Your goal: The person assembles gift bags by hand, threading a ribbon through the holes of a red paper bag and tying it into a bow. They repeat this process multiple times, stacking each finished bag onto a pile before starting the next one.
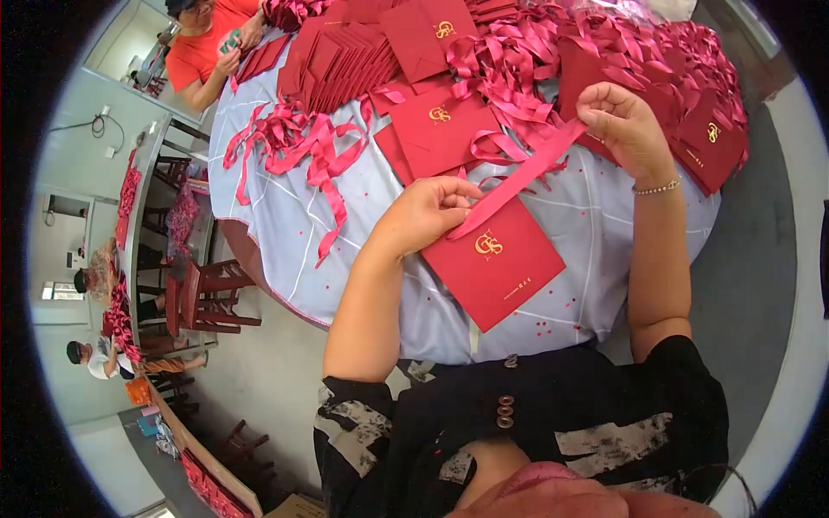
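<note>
A pink ribbon (524, 180) stretches taut on a slant between my two hands. My right hand (629, 131) pinches its upper end between thumb and fingertips. My left hand (425, 213) is closed at the lower end, by the top edge of a red paper bag (496, 268) with gold letters. That bag hangs or lies tilted at the near side of the table; whether the left fingers also grip it is hidden. Just beyond my hands lies another red bag (436, 129) with the same gold print.
Stacked red bags (337, 65) and heaps of pink ribbon (518, 60) cover the far side of the cloth-covered table (285, 224). A co-worker (211, 47) in an orange top handles something at the far left. Wooden chairs (207, 293) stand left, near other seated people.
</note>
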Motion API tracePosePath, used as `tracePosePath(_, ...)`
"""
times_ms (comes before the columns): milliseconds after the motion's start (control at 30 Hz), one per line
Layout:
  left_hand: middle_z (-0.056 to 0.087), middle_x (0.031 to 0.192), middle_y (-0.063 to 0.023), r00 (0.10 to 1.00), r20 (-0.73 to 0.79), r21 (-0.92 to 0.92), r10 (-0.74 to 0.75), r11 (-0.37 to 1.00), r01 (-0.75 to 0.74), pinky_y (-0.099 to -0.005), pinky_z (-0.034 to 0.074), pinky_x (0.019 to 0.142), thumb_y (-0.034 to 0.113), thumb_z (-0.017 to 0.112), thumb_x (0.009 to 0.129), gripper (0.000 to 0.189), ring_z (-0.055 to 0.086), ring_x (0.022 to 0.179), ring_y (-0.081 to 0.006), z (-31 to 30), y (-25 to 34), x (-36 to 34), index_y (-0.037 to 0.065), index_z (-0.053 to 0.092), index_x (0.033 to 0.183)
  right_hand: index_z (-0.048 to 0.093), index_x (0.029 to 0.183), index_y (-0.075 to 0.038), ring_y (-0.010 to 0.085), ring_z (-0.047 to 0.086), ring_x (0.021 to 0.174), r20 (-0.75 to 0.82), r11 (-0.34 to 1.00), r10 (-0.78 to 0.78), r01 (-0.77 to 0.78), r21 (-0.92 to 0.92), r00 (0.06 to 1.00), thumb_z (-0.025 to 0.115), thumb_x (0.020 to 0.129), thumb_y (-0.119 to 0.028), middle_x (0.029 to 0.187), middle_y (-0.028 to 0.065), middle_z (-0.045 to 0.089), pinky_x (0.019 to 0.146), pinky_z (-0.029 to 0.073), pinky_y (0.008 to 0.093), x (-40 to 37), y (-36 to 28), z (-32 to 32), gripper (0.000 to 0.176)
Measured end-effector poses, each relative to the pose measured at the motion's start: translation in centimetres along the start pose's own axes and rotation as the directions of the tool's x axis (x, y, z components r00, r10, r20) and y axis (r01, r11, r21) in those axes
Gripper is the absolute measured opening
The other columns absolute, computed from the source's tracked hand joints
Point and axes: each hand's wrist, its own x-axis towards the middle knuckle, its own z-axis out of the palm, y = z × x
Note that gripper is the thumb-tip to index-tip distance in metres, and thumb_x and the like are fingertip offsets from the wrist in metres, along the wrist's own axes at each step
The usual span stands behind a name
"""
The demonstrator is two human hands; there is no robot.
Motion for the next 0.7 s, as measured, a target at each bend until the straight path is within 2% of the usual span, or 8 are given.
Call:
tracePosePath(33,0.064,0.084,-0.0004,1.000,0.011,-0.021,-0.005,1.000,0.005,-0.0198,0.047,0.063,-0.006,0.058,0.086,0.024,0.059,0.072,-0.0052,0.0,-0.1,0.0,-0.005,0.062,0.110,0.062,0.107,0.000,0.0107,0.065,0.088,0.014,0.995,-0.030,0.029,0.090,0.999,0.067,0.088,-0.001,0.099,0.0050,0.067,0.082,0.055,0.0245,0.2,0.5,0.3,0.020)
tracePosePath(67,0.065,0.084,-0.0001,1.000,0.023,-0.044,-0.011,0.999,0.012,-0.0196,0.047,0.063,-0.005,0.059,0.086,0.023,0.058,0.071,-0.0051,0.0,-0.2,0.0,-0.005,0.063,0.109,0.062,0.107,0.000,0.0107,0.065,0.088,0.016,0.996,-0.029,0.027,0.090,0.999,0.067,0.088,-0.001,0.099,0.0050,0.067,0.082,0.055,0.0245,0.4,1.0,0.6,0.020)
tracePosePath(133,0.065,0.083,0.0001,0.999,0.026,-0.065,-0.023,0.998,0.025,-0.0193,0.047,0.063,-0.004,0.059,0.086,0.020,0.058,0.071,-0.0049,0.0,-0.4,0.1,-0.004,0.063,0.106,0.062,0.109,0.001,0.0127,0.065,0.091,0.082,0.945,-0.042,0.013,0.326,0.996,0.066,0.088,-0.001,0.105,0.0079,0.068,0.084,0.055,0.0259,0.6,1.8,1.2,0.021)
tracePosePath(233,0.063,0.080,0.0019,0.999,0.041,-0.092,-0.029,0.995,0.033,-0.0190,0.045,0.061,-0.003,0.060,0.087,0.015,0.056,0.069,-0.0039,0.0,-0.6,0.0,-0.003,0.063,0.102,0.062,0.109,0.002,0.0142,0.065,0.096,0.113,0.903,-0.046,-0.007,0.430,0.993,0.065,0.089,0.000,0.109,0.0097,0.067,0.088,0.053,0.0272,0.6,2.0,2.4,0.021)
tracePosePath(400,0.054,0.071,0.0067,0.995,0.093,-0.057,-0.021,0.998,0.027,-0.0194,0.038,0.055,-0.002,0.057,0.088,0.011,0.047,0.062,-0.0017,-0.2,-0.6,0.2,0.000,0.059,0.099,0.064,0.107,0.002,0.0159,0.063,0.102,0.074,0.923,0.013,-0.041,0.382,0.997,0.064,0.090,0.000,0.112,0.0111,0.067,0.093,0.051,0.0284,0.7,2.2,3.0,0.017)
tracePosePath(467,0.048,0.068,0.0084,0.996,0.077,-0.012,-0.040,0.999,0.041,-0.0199,0.034,0.052,-0.002,0.054,0.088,0.013,0.041,0.058,-0.0012,0.0,-0.1,0.0,0.001,0.057,0.101,0.065,0.103,0.002,0.0165,0.063,0.102,-0.026,0.909,0.089,-0.071,0.410,0.996,0.064,0.090,0.000,0.114,0.0121,0.066,0.093,0.051,0.0285,0.9,2.8,2.3,0.014)
tracePosePath(567,0.051,0.069,0.0073,0.994,0.107,-0.049,0.009,0.999,-0.004,-0.0190,0.035,0.053,-0.002,0.051,0.088,0.016,0.044,0.059,-0.0013,-0.6,-1.4,0.5,0.000,0.057,0.103,0.063,0.103,0.001,0.0171,0.063,0.103,0.017,0.870,0.053,-0.055,0.489,0.998,0.062,0.091,-0.002,0.115,0.0132,0.066,0.092,0.051,0.0284,1.4,4.1,0.8,0.012)
tracePosePath(700,0.056,0.071,0.0057,0.997,0.082,-0.107,-0.006,0.994,0.015,-0.0187,0.037,0.053,-0.003,0.051,0.087,0.020,0.049,0.060,-0.0018,0.2,-0.3,0.1,-0.002,0.058,0.106,0.061,0.106,0.000,0.0176,0.064,0.102,-0.008,0.850,0.044,-0.034,0.525,0.999,0.060,0.094,-0.006,0.115,0.0139,0.066,0.091,0.052,0.0282,1.0,2.9,2.9,0.013)
